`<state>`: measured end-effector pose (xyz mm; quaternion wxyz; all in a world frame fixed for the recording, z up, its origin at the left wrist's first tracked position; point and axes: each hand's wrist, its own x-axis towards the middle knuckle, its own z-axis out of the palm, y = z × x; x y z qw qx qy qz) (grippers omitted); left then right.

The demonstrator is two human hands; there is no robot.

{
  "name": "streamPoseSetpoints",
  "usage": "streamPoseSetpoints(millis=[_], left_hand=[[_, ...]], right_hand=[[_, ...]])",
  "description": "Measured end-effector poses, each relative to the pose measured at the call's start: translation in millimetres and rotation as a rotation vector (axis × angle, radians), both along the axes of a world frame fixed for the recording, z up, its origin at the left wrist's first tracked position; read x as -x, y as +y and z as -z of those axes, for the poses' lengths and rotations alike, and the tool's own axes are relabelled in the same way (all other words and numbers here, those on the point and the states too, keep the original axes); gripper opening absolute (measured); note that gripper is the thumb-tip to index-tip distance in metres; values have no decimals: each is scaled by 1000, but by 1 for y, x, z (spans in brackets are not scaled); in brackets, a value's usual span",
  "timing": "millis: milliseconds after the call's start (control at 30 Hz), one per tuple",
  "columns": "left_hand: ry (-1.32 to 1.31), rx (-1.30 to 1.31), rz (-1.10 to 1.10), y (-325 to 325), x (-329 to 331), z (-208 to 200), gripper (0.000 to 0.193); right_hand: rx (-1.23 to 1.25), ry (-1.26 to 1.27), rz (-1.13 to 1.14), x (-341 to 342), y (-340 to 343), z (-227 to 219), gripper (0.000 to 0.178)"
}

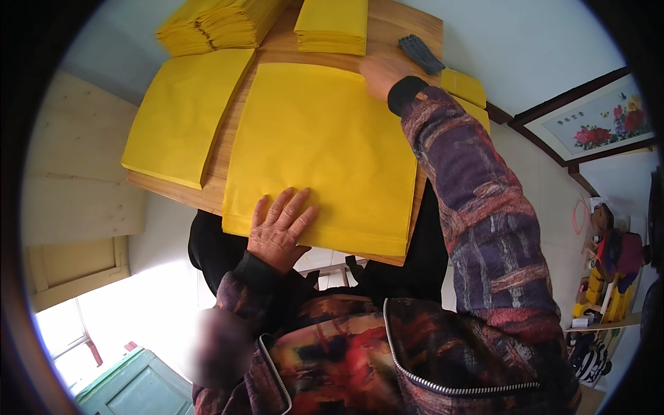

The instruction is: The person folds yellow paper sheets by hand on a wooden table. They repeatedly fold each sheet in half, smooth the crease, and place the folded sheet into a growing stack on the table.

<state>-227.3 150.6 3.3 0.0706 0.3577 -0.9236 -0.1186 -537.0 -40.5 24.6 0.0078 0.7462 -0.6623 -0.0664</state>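
Observation:
A large flat yellow fabric-like sheet (318, 149), with a folded or seamed band along its near edge, lies in front of me on the wooden board (228, 149). My left hand (280, 232) rests on its near left part, palm down with the fingers spread. At its far right corner is my right hand (386, 75), somewhat blurred, with the fingers curled in. Whatever may be between those fingers is hidden. Just beyond the right hand lies a dark grey knitted-looking bundle (420, 54).
Another yellow pile (187, 114) lies to the left. Thick folded yellow stacks (218, 28) and a smaller one (332, 28) stand at the far edge. More yellow pieces (465, 86) lie right of my forearm. A framed flower picture (595, 121) and cluttered shelf (609, 321) are at right.

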Motion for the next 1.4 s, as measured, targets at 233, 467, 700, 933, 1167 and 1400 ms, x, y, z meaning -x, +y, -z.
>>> streamPoseSetpoints(millis=[233, 467, 700, 933, 1167, 1400], left_hand=[[6, -135, -18, 6, -4, -15, 84], [683, -93, -347, -55, -45, -6, 54], [583, -238, -603, -122, -58, 34, 54], [465, -204, -692, -145, -56, 55, 54], [569, -334, -707, -140, -57, 55, 56], [651, -378, -713, -136, -60, 57, 57]], right_hand=[[398, -1045, 83, 23, 83, 21, 19], [256, -1729, 413, 16, 237, 24, 30], [157, -1955, 477, 0, 257, 23, 54], [131, -2047, 505, -4, 253, 21, 56], [131, -2051, 458, -13, 254, 24, 57], [177, -2036, 493, -15, 252, 23, 52]])
